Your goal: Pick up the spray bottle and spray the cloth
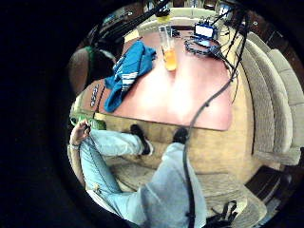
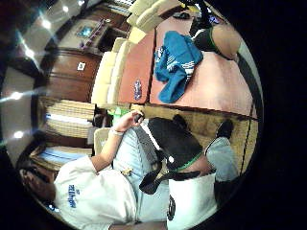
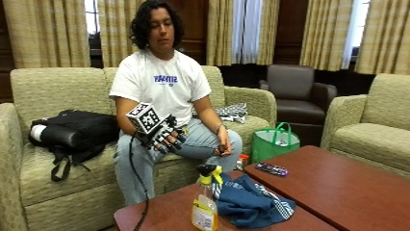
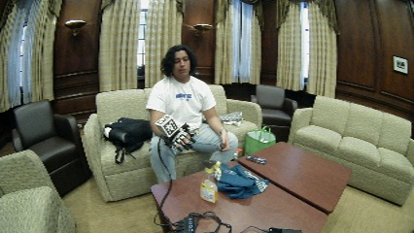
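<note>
A spray bottle (image 3: 205,204) with amber liquid and a yellow and black trigger head stands upright on the reddish-brown table (image 3: 166,214), near the edge facing the seated person. Beside it, touching or nearly touching, lies a crumpled blue cloth (image 3: 253,202) with white stripes. My gloved right hand (image 3: 165,137) hangs in the air above the person's thigh, well short of the table, its fingers spread, relaxed and holding nothing. The little finger side palm view looks down on the bottle (image 1: 168,50) and cloth (image 1: 128,71) from a distance. The wide outside view shows bottle (image 4: 209,185), cloth (image 4: 239,182) and hand (image 4: 181,137).
The bare left hand (image 3: 221,148) rests at the knee holding a small dark item. A small dark device (image 3: 272,169) lies on the adjoining table. A green bag (image 3: 275,143) stands on the floor by the sofa. A black backpack (image 3: 73,130) sits on the sofa. Cables (image 4: 194,222) crowd the table's near end.
</note>
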The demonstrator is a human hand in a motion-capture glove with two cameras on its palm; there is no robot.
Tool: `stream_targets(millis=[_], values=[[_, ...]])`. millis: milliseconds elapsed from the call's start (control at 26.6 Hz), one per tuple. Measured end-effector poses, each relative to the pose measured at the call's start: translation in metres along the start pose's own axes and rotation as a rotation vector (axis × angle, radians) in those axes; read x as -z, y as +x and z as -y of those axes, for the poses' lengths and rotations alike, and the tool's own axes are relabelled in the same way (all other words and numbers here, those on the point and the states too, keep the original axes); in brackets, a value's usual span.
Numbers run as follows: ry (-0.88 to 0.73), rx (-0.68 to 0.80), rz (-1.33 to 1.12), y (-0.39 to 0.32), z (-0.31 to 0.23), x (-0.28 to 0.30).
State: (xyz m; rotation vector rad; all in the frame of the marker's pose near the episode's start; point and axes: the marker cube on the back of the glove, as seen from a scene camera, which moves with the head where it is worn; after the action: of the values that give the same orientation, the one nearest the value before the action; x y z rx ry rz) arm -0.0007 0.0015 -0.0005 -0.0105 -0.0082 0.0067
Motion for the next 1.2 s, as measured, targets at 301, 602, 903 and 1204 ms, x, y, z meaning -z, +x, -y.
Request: stream_targets(millis=[301, 602, 903, 1204], values=[[-0.005, 0.018, -0.005, 0.003, 0.003, 0.002], [0.009, -0.034, 0.011, 0.012, 0.017, -0.001], [0.043, -0.134, 0.044, 0.035, 0.051, -0.010], [0.203, -0.220, 0.101, 0.057, 0.099, -0.015]])
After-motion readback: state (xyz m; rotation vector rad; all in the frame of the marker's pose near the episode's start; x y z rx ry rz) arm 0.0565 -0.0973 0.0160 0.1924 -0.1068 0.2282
